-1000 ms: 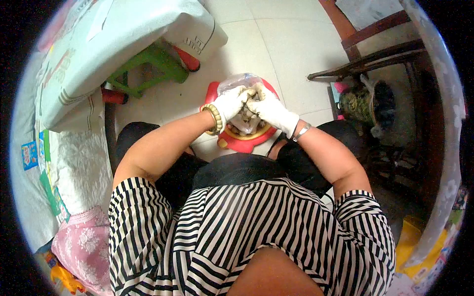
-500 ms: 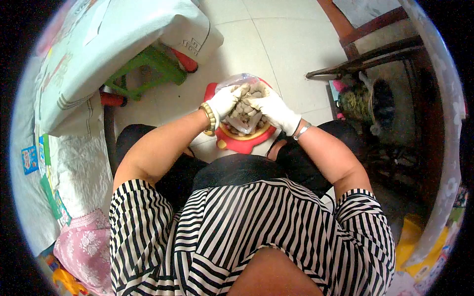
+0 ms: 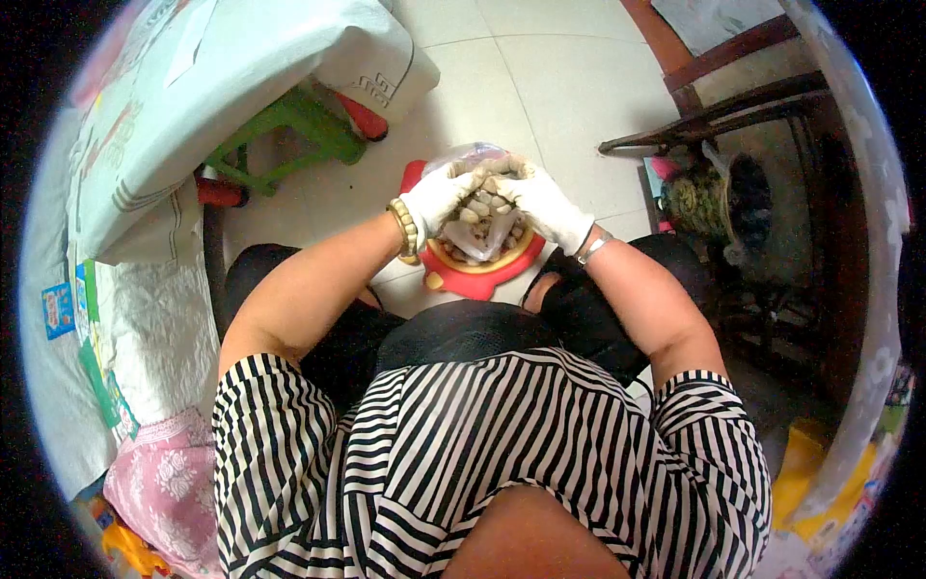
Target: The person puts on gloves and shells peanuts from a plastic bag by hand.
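My left hand (image 3: 443, 197) wears a white glove with soiled fingertips and a beaded bracelet at the wrist. My right hand (image 3: 542, 204), gloved likewise, meets it fingertip to fingertip. Both hands have their fingers bent and pressed together; whatever they pinch is hidden. Just below and between them are small, pale, rounded lumps (image 3: 477, 206), too small to name. More lumps lie in and around a clear plastic bag (image 3: 493, 237). Beneath is a low red piece with a yellow ring (image 3: 495, 276), standing on the floor between my feet.
At left, a cloth-covered table (image 3: 241, 87) stands over a green stool (image 3: 289, 135). A dark wooden frame (image 3: 714, 116) juts in from the right, near a patterned round object (image 3: 696, 201). Pale floor tiles (image 3: 540, 77) stretch ahead. A pink cloth (image 3: 169, 482) hangs at lower left.
My fingers have drawn closer together, and my right hand has shifted slightly to the right and down. More of the pale lumps and the bag now show below the hands.
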`<state>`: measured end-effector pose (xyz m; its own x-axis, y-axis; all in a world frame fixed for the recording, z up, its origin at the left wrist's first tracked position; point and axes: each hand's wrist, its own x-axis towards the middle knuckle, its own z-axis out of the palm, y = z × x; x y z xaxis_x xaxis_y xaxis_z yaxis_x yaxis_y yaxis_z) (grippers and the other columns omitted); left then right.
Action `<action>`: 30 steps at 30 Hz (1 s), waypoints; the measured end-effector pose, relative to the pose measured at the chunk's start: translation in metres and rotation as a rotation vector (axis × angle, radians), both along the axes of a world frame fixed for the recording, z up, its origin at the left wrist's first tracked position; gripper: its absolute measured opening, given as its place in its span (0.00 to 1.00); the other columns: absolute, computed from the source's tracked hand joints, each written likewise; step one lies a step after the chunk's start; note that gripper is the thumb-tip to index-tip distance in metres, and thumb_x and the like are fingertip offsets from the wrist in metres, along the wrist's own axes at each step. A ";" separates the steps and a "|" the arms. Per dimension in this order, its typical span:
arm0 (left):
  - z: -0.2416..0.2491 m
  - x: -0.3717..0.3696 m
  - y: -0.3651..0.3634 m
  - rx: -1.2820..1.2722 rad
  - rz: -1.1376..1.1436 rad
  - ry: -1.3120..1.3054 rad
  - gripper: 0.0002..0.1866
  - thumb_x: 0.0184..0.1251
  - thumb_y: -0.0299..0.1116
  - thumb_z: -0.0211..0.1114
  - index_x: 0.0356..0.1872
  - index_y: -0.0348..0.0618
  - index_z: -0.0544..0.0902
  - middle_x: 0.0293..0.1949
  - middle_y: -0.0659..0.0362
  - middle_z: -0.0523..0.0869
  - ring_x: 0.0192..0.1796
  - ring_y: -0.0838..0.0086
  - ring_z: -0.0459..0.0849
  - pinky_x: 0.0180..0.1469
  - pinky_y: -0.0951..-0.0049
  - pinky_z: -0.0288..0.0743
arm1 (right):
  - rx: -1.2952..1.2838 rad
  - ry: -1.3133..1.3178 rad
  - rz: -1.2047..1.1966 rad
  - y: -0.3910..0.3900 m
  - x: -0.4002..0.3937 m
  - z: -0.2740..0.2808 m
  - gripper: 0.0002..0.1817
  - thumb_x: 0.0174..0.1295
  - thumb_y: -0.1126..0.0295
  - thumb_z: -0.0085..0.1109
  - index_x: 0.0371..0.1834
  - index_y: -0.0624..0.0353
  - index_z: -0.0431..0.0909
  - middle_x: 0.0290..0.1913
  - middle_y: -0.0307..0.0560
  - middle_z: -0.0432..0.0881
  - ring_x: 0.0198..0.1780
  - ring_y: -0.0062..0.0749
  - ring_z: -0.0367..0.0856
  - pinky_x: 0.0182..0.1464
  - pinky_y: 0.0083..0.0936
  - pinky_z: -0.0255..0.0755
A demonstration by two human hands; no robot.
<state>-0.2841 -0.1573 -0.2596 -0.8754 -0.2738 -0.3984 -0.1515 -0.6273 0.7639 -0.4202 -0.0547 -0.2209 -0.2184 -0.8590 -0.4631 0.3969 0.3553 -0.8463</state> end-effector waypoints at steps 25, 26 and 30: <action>0.005 0.007 0.004 -0.320 0.094 -0.112 0.16 0.65 0.33 0.60 0.52 0.39 0.75 0.35 0.63 0.83 0.30 0.83 0.80 0.30 0.83 0.75 | 0.002 -0.030 0.144 -0.005 -0.010 -0.012 0.09 0.66 0.74 0.48 0.48 0.59 0.71 0.39 0.43 0.79 0.35 0.24 0.79 0.34 0.19 0.76; 0.000 0.008 -0.001 -0.338 0.015 -0.099 0.17 0.65 0.34 0.61 0.52 0.39 0.74 0.36 0.62 0.83 0.32 0.83 0.80 0.32 0.82 0.76 | 0.019 -0.012 0.153 -0.005 -0.010 -0.010 0.10 0.65 0.74 0.47 0.48 0.59 0.71 0.39 0.43 0.79 0.35 0.24 0.78 0.35 0.20 0.76; -0.013 0.012 0.001 -0.228 0.041 0.008 0.18 0.65 0.35 0.61 0.54 0.40 0.74 0.40 0.61 0.82 0.38 0.80 0.80 0.38 0.78 0.77 | 0.030 0.115 0.245 -0.006 -0.012 -0.014 0.14 0.65 0.76 0.48 0.54 0.64 0.67 0.46 0.45 0.77 0.42 0.24 0.78 0.43 0.19 0.76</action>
<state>-0.2725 -0.1564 -0.2722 -0.8643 -0.3916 -0.3157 -0.1228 -0.4443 0.8874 -0.4320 -0.0605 -0.2344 -0.0580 -0.8789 -0.4734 0.1978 0.4547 -0.8684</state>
